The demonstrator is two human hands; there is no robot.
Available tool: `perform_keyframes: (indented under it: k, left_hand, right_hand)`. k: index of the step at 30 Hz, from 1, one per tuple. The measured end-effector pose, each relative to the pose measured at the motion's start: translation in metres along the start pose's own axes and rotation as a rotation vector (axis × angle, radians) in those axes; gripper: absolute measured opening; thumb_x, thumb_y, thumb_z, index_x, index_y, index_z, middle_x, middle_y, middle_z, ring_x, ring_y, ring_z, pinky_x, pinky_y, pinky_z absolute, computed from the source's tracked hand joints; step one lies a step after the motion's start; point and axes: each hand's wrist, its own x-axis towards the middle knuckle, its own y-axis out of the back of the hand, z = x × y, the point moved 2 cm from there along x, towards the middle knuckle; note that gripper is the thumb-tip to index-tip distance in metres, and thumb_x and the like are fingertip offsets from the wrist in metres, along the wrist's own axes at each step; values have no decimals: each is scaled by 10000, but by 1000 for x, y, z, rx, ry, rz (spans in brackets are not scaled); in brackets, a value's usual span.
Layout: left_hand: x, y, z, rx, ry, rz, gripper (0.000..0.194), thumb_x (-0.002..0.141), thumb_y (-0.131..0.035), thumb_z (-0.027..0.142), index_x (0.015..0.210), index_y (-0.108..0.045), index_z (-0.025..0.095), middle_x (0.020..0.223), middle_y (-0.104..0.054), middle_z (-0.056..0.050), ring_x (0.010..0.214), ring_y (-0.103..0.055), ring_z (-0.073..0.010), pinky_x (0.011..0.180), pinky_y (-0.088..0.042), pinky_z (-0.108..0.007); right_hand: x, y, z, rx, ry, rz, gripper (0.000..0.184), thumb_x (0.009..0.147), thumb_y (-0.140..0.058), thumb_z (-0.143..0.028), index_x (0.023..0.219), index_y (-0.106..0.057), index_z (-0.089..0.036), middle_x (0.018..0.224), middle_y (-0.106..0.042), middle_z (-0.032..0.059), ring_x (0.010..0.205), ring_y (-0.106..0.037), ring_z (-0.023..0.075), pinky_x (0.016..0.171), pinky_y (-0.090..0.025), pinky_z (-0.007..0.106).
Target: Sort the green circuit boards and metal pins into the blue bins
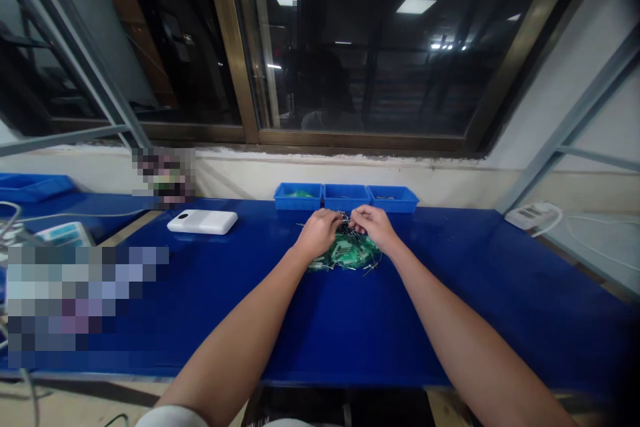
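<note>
Picking through the tangle of green circuit boards [347, 255] on the blue desk [225, 287], my left hand [319, 233] and right hand [374, 227] meet close together above it, pinching thin metal leads [345, 230]. A hard tug could snag the leads and scatter boards toward the three blue bins [346, 197] behind.
</note>
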Motion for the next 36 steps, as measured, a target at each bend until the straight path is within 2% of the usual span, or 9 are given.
perform_keyframes:
  k: [10, 19, 24, 27, 31, 33, 36]
  left_hand:
    - [1, 2, -1, 139, 99, -72, 173, 865, -473, 170, 827, -641, 154, 759, -644, -65, 753, -572, -186, 705, -427, -282]
    - [2, 4, -4, 11, 18, -47, 209, 885, -490, 283, 865, -670, 179, 849, -693, -42, 786, -590, -172, 766, -435, -289]
    - [0, 10, -25, 34, 139, 72, 202, 872, -485, 267, 877, -661, 168, 870, -684, -61, 843, -602, -192, 792, -442, -293]
    - [-2, 15, -44, 48, 286, 89, 218, 871, -445, 236, 866, -651, 165, 861, -686, -65, 826, -620, -198, 771, -451, -286]
    - [-6, 19, -64, 57, 461, 92, 238, 853, -416, 190, 918, -644, 166, 834, -696, -52, 833, -639, -206, 772, -454, -276]
    - [-7, 20, -70, 65, 511, 90, 272, 853, -399, 181, 976, -640, 160, 860, -700, -55, 871, -641, -212, 791, -455, -277]
    - [-8, 20, -74, 72, 539, 93, 316, 853, -382, 176, 1047, -630, 146, 916, -702, -65, 917, -637, -215, 825, -451, -277]
  right_hand:
    - [0, 5, 6, 113, 7, -55, 346, 746, -604, -501, 751, -696, -168, 698, -677, 63, 557, -527, 127, 500, -357, 258]
    - [1, 9, 6, 176, 13, -20, 370, 771, -563, -504, 685, -683, -165, 656, -669, 67, 553, -531, 132, 506, -358, 259]
    - [3, 24, 5, -49, 91, 106, 344, 771, -542, -483, 718, -689, -176, 709, -687, 56, 644, -573, 166, 589, -410, 281]
    - [4, 38, 8, -233, 150, 179, 258, 740, -575, -417, 760, -692, -187, 780, -695, 42, 750, -598, 193, 699, -439, 309]
    - [5, 56, 15, -505, 193, 365, 205, 707, -568, -314, 800, -695, -184, 802, -690, 46, 740, -578, 199, 747, -444, 342]
    - [5, 62, 18, -604, 206, 433, 229, 683, -553, -250, 848, -696, -183, 835, -692, 54, 794, -571, 213, 777, -444, 353]
    - [6, 66, 19, -697, 208, 460, 320, 651, -530, -191, 931, -686, -195, 930, -689, 55, 923, -544, 239, 846, -429, 379]
